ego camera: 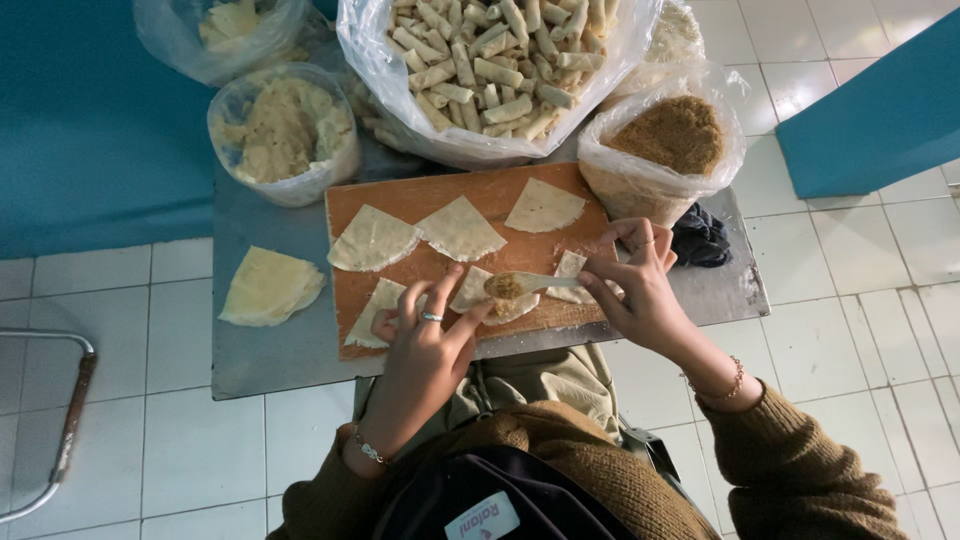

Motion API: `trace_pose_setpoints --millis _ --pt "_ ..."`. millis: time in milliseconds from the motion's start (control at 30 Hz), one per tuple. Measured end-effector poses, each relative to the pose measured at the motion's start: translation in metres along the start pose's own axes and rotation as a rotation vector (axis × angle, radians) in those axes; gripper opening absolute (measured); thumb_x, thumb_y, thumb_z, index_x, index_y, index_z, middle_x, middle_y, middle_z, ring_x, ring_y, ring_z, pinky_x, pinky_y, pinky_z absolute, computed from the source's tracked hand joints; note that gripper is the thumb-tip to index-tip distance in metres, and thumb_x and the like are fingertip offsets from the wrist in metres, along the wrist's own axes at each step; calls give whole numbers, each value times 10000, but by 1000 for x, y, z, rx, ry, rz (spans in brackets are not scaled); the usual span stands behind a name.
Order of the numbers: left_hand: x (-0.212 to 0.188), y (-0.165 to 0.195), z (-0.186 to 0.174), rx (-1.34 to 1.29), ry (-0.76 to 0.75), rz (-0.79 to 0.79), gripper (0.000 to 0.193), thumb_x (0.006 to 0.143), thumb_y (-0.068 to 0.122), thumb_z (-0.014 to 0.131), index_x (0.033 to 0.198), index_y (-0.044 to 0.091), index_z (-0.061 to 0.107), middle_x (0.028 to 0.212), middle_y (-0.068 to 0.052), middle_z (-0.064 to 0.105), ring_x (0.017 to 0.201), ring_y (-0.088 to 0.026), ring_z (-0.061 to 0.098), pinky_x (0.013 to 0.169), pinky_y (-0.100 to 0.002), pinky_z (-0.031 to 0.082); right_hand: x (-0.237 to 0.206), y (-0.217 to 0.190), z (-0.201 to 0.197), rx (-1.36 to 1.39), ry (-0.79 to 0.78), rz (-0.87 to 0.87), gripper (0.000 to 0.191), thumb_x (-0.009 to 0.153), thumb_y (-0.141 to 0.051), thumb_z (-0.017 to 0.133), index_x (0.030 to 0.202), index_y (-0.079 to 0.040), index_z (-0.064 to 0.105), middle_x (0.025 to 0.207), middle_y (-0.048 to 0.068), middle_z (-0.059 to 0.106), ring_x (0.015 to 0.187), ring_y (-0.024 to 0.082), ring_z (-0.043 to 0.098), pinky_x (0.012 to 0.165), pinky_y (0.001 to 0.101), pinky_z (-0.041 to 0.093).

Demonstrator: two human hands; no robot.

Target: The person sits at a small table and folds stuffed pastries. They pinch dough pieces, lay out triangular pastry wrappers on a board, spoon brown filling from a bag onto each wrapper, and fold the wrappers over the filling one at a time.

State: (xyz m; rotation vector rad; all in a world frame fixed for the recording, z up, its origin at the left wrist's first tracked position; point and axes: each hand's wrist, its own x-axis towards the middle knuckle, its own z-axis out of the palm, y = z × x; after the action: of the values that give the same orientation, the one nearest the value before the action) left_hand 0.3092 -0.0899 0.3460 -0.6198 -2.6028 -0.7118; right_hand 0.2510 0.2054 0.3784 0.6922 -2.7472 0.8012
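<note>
My right hand (pixel 640 285) holds a pale spoon (pixel 530 283) loaded with brown filling, its bowl over a triangular dough wrapper (pixel 490 300) on a wooden board (pixel 440 268). The fingers of my left hand (pixel 425 340) rest on that wrapper and on the one beside it (pixel 380 300), pressing near the board's front edge. Three more triangular wrappers (pixel 460 228) lie across the board's far half, and another one (pixel 570 265) sits under my right fingers.
A metal table (pixel 260 350) carries the board, a stack of wrappers (pixel 268 285), a bag-lined tub of pale filling (pixel 285 130), a bag of brown filling (pixel 670 135), a big bag of rolled pastries (pixel 490 60) and a dark cloth (pixel 700 235). White floor tiles surround it; a metal chair frame (pixel 60 430) stands left.
</note>
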Motion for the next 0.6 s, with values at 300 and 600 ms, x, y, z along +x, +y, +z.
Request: trace_pose_setpoints --millis 300,600 --pt "9 9 28 -112 69 55 441 866 146 753 1300 221 731 1577 -127 431 1303 -340 469 1025 -519 364 -33 41 -33 -184 41 133 163 939 -300 736 939 -144 782 1258 108 476 1239 330 334 1082 514 284" --pt "50 57 65 -50 -37 120 421 890 146 721 1304 223 713 1622 -134 375 1324 -340 451 968 -584 345 -55 61 -44 -213 74 167 123 935 -292 730 901 -179 765 1302 125 453 1255 343 316 1072 516 273"
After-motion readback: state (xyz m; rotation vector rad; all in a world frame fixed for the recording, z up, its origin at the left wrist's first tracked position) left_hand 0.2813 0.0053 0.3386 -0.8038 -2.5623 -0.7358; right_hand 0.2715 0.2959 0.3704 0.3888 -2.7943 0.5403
